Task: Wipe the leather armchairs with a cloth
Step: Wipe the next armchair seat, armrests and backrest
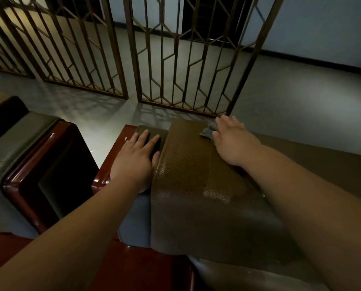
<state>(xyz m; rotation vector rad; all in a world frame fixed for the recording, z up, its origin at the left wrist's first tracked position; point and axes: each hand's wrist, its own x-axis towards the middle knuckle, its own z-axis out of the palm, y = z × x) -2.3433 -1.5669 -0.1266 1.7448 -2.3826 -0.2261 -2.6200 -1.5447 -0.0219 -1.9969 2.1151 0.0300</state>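
The big brown pebbled-leather armchair back fills the lower middle, its top running from 6 o'clock up toward 12, with a glossy red-brown wooden arm frame on its 9 o'clock side. A second grey-leather armchair with a red wooden frame sits well apart at 9 o'clock; a bronze metal lattice screen stands across 12 o'clock.

The left hand lies flat, fingers straight and relaxed, bracing on the arm pad just beside the leather back. The right hand presses down at the far corner, around 1 o'clock, fingers spread over a small grey cloth, pinning it rather than clenching it.

The wipe looks early on. To do it well, keep the palm flat, draw long overlapping strokes back toward 6 o'clock, and follow the edges.

Most of the cloth is hidden under the hand, the seat is out of view, and dim light blurs the leather's far side.
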